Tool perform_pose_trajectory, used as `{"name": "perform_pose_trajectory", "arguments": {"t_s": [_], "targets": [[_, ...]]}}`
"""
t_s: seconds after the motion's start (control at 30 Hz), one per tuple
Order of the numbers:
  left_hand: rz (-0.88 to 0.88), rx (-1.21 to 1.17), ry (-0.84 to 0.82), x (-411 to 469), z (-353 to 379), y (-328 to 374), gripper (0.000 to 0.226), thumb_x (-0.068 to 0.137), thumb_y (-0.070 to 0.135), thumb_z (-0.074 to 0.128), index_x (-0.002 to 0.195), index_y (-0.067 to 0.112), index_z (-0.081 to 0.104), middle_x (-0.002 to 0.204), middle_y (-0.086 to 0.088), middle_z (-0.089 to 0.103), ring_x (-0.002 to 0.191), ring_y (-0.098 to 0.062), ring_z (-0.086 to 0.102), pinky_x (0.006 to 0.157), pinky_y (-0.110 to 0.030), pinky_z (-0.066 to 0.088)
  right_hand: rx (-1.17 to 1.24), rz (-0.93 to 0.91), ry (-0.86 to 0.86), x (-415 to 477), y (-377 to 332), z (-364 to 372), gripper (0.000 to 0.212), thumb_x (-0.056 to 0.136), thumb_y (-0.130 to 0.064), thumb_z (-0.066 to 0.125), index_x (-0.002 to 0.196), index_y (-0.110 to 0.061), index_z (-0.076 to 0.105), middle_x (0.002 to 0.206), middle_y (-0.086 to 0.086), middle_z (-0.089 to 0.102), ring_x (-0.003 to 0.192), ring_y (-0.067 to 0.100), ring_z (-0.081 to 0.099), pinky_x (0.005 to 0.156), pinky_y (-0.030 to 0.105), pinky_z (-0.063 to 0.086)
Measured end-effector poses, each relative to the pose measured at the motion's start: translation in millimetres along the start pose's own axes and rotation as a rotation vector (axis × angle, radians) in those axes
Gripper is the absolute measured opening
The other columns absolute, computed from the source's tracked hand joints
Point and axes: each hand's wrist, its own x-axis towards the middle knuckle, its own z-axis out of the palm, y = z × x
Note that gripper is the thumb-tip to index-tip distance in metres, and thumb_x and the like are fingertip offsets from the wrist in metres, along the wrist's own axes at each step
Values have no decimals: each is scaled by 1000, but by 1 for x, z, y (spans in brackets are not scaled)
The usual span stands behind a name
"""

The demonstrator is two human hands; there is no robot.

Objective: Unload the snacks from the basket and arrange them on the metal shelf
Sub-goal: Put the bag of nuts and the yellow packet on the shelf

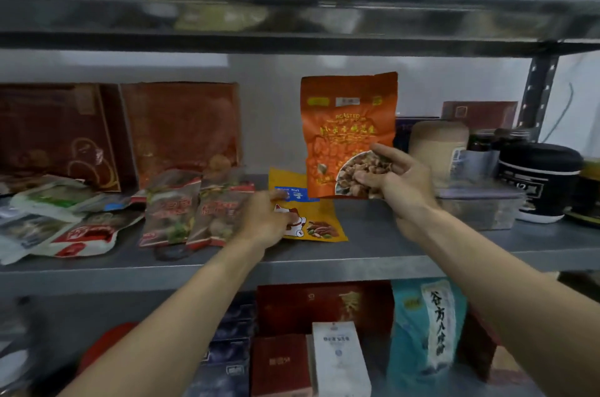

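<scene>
My right hand (394,184) grips the lower right corner of an orange roasted-nut bag (347,130) and holds it upright above the metal shelf (373,253). A yellow nut bag (316,221) with a cat picture lies flat on the shelf just below it. My left hand (264,221) rests on the yellow bag's left edge, fingers curled over it. Left of that hand, two red-and-clear snack packs (194,208) lean side by side. The basket is out of view.
More snack packets (65,221) lie at the shelf's left, with dark red boxes (181,127) behind them. A beige canister (438,149), a clear box (477,205) and a black jar (539,179) crowd the right. Boxes and a teal bag (425,328) fill the lower shelf.
</scene>
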Motion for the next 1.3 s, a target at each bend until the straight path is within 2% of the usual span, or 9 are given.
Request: {"name": "perform_pose_trajectory", "arguments": {"t_s": [0.17,0.27,0.43,0.53,0.67,0.77,0.9,1.1,1.3], "targets": [[-31,119,-67,1,-1,5,44,80,13,79,121,17,63,100,-3,66,84,-20,63,68,-27,46,25,39,-29,13,15,5,52,68,5,83,98,-35,71,120,5,66,108,21,66,86,38,59],[-64,92,-93,8,-3,4,43,78,6,79,115,16,60,99,-9,69,85,-26,69,71,-32,55,26,43,-26,20,22,9,51,67,4,84,97,-36,72,121,6,66,110,23,66,87,38,59],[2,-34,1,31,-6,18,35,95,3,55,127,16,56,125,1,57,107,-15,54,88,-28,46,-1,48,-2,27,25,18,53,65,3,86,94,-39,72,121,3,66,111,22,65,88,38,58],[-41,-259,-15,42,-10,33,22,99,14,48,115,22,61,114,-3,67,108,-21,62,98,-40,49,-5,48,4,31,23,25,55,66,5,85,100,-36,72,118,3,68,106,21,67,85,38,60],[-38,-388,-95,56,-15,42,30,95,20,62,124,18,58,103,-5,71,93,-21,69,90,-40,55,-4,47,1,39,21,39,59,70,7,82,116,-28,69,114,3,68,100,18,69,82,37,61],[25,-325,-92,69,-20,39,50,85,15,74,130,20,53,102,-10,69,90,-20,69,88,-38,55,-3,47,1,48,24,50,59,71,7,81,118,-26,68,116,2,65,104,18,67,83,38,60],[100,-286,-86,89,-25,36,63,79,2,77,128,25,45,86,-3,58,76,-11,62,59,-17,50,-65,-13,-38,62,33,64,56,76,6,78,116,-28,60,121,2,63,109,16,63,86,35,59],[91,-174,-70,130,-25,29,57,77,-10,74,109,17,36,82,-4,58,75,-15,59,59,-24,53,-311,-109,-21,91,51,87,53,76,-4,80,113,-23,47,122,1,57,111,17,56,88,35,54],[128,188,-102,166,-20,17,43,68,-2,82,76,21,46,96,-6,61,95,-26,61,80,-38,53,-440,-103,-41,122,72,105,48,70,-1,84,100,-19,51,111,3,60,108,22,57,93,44,53]]}}
